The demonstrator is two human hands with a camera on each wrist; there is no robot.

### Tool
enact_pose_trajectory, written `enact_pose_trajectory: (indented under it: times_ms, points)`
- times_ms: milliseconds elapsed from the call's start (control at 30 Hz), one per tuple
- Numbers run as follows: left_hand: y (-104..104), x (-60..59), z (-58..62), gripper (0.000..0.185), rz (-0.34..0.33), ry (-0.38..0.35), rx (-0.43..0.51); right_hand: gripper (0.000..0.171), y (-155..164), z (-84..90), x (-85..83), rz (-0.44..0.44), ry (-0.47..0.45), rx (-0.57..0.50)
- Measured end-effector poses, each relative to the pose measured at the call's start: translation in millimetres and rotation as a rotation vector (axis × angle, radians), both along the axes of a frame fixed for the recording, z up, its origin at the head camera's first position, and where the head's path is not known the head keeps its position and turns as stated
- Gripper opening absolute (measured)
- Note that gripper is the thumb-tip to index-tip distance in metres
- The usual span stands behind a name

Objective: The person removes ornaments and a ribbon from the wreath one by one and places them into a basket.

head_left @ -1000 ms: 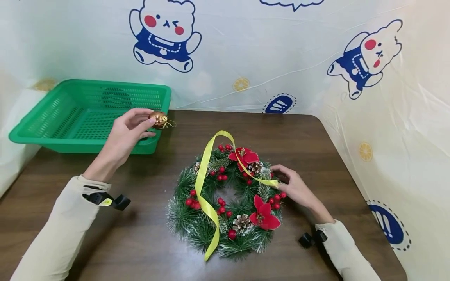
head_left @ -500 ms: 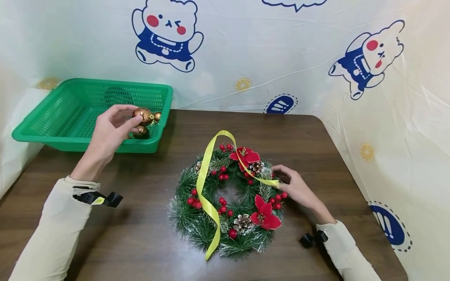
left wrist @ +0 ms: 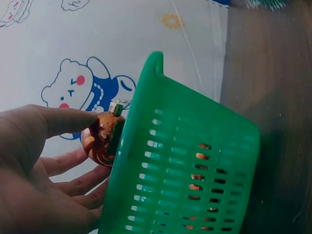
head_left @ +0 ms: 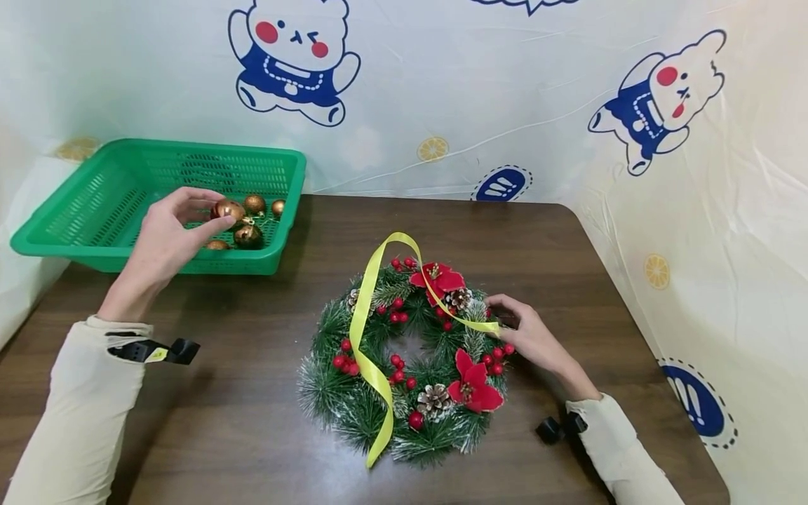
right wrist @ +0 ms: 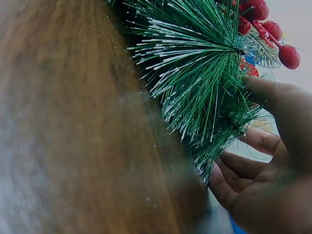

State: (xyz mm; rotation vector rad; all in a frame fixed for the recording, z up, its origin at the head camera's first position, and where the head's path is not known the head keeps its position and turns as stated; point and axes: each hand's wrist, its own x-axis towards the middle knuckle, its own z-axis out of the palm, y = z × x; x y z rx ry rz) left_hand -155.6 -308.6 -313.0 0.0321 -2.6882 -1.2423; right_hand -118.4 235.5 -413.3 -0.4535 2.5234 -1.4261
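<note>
My left hand (head_left: pixel 165 235) pinches a shiny copper bauble (head_left: pixel 228 210) between thumb and fingers, just above the inside of the green basket (head_left: pixel 95 203). In the left wrist view the bauble (left wrist: pixel 100 137) sits at my fingertips beside the basket's wall (left wrist: pixel 180 161). Several more copper baubles (head_left: pixel 249 235) lie in the basket's near right corner. My right hand (head_left: pixel 529 335) grips the right edge of a green pine wreath (head_left: pixel 353 414) with red flowers, berries, pine cones and a yellow ribbon (head_left: pixel 366 330). Its fingers (right wrist: pixel 263 141) curl round the needles (right wrist: pixel 200 83).
The dark wood table (head_left: pixel 240 435) holds the basket at the back left and the wreath in the middle. A white printed sheet (head_left: pixel 505 91) walls the back and right side. Black wrist straps (head_left: pixel 158 351) sit on both sleeves.
My left hand has carried the copper bauble left, from beside the basket's right rim to over the basket's inside. The right hand and the wreath have stayed in place.
</note>
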Motion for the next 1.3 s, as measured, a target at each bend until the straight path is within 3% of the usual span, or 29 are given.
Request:
enact_pose_trajectory:
  times_ms: [300, 1033, 1300]
  points:
    - [-3, -3.2, -2.9, 0.056, -0.019, -0.022, -0.101, 0.043, 0, 0.1, -0.6, -0.006, 0.000, 0.013]
    - [-3, -3.3, -4.0, 0.054, -0.032, -0.031, -0.146, 0.043, 0, -0.6, -1.6, -0.006, -0.001, 0.033]
    - [10, 1.6, 2.5, 0.046, -0.034, 0.045, -0.131, 0.042, 0, 0.5, -2.4, -0.003, 0.011, 0.047]
